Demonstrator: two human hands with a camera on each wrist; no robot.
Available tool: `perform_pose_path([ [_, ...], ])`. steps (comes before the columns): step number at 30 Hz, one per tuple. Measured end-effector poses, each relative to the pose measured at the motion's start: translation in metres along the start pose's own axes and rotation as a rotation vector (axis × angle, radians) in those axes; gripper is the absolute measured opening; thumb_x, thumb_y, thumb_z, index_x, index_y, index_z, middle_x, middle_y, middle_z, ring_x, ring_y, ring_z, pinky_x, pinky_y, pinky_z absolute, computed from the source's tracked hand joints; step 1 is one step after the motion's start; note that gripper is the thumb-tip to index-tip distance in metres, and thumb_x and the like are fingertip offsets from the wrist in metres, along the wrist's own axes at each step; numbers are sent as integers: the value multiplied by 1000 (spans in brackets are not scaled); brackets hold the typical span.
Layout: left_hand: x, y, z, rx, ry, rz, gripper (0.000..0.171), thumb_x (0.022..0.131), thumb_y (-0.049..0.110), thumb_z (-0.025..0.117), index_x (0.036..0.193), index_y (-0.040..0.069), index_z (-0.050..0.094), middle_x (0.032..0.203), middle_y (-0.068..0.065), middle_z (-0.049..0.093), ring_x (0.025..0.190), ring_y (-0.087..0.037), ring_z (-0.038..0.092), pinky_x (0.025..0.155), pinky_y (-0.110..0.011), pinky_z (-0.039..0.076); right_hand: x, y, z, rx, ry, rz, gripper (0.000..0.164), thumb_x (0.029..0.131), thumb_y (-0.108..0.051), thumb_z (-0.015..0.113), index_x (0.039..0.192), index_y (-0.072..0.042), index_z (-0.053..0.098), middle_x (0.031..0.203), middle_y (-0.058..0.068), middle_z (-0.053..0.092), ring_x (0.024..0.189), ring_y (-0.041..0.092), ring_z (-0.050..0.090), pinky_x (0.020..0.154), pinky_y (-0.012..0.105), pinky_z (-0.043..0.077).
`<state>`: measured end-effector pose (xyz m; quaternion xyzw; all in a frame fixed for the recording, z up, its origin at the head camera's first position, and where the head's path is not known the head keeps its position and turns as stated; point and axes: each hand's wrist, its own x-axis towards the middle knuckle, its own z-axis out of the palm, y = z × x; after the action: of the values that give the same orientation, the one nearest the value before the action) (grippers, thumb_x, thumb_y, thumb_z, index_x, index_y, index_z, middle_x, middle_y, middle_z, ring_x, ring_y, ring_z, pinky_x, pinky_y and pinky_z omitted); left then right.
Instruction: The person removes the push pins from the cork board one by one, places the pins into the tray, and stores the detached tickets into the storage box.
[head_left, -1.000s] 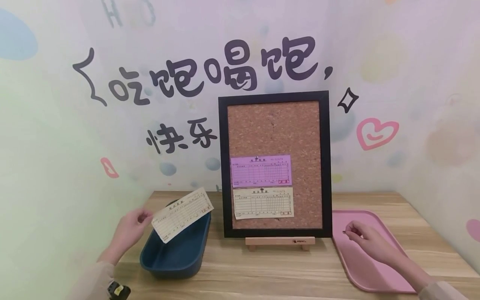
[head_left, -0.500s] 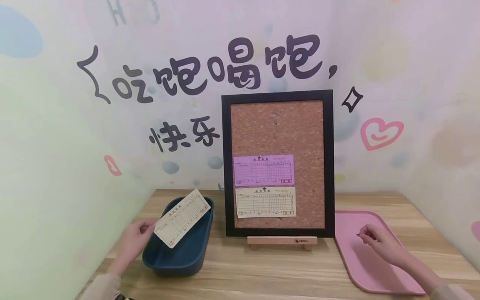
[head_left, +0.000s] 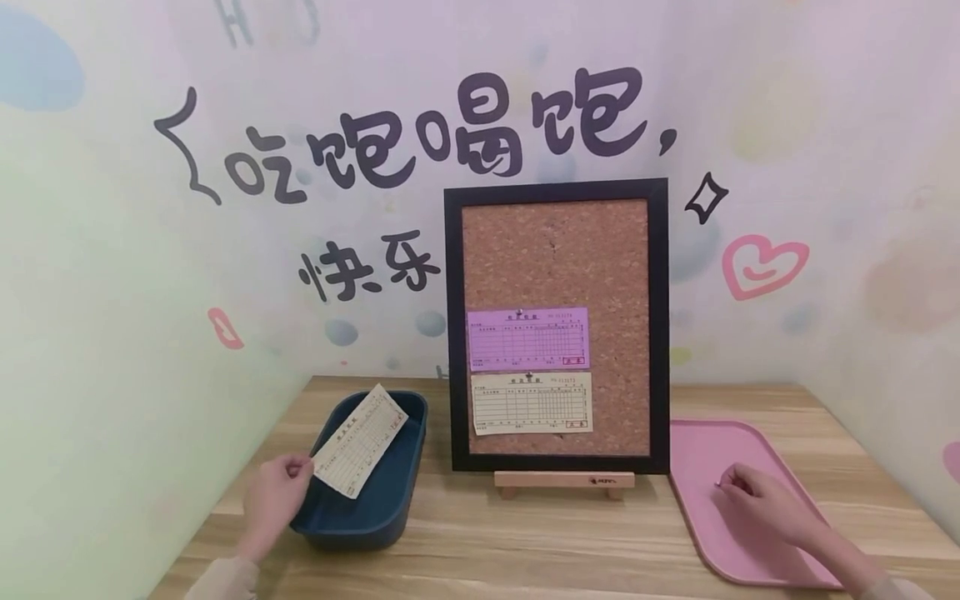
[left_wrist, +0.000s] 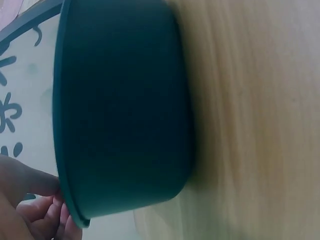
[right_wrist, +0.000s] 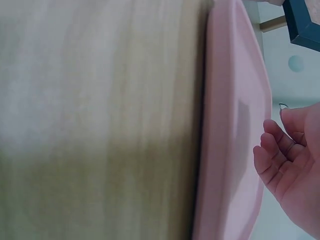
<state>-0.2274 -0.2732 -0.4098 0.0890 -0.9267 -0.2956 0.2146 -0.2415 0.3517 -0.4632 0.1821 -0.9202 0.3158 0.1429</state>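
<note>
While pinching a cream printed paper slip [head_left: 360,442] over the deep-blue oblong basin [head_left: 360,537] with the left hand [head_left: 277,500], holds a tiny dark item [right_wrist: 283,105] above the pink rounded tray [head_left: 693,446] with the right hand [head_left: 772,504].

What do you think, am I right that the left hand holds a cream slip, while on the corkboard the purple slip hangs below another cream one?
Not quite: in the head view, the purple slip hangs above that cream one. The left hand does hold a cream slip.
</note>
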Motion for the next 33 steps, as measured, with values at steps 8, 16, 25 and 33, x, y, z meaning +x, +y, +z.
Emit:
perform_pose_path([
  [8, -3, 5, 2, 60, -94, -27, 20, 82, 14, 58, 84, -3, 67, 79, -15, 67, 70, -27, 62, 50, -32, 40, -6, 1, 6, 34, -27, -5, 9, 85, -2, 57, 77, -4, 54, 69, -12, 46, 62, -3, 38, 52, 19, 34],
  [16, -8, 6, 3, 115, -113, 4, 16, 78, 15, 62, 79, 1, 69, 77, -13, 68, 71, -29, 63, 50, -33, 41, -10, 2, 9, 50, -64, 15, 12, 84, -1, 58, 76, -8, 53, 66, -11, 43, 59, -3, 36, 49, 19, 32],
  [25, -11, 8, 4, 178, -177, 48, 13, 77, 15, 66, 78, 2, 70, 72, -9, 67, 65, -23, 62, 47, -31, 38, -11, 3, 10, 61, -87, 18, 11, 85, 0, 57, 77, -7, 53, 67, -10, 44, 60, -3, 37, 50, 19, 31],
  [33, -11, 8, 4, 203, -177, 78, 11, 73, 16, 69, 77, 6, 70, 75, -9, 68, 67, -25, 62, 47, -33, 39, -10, 1, 8, 35, -100, 21, 12, 85, -2, 57, 76, -9, 53, 67, -10, 45, 60, -4, 37, 50, 20, 32],
])
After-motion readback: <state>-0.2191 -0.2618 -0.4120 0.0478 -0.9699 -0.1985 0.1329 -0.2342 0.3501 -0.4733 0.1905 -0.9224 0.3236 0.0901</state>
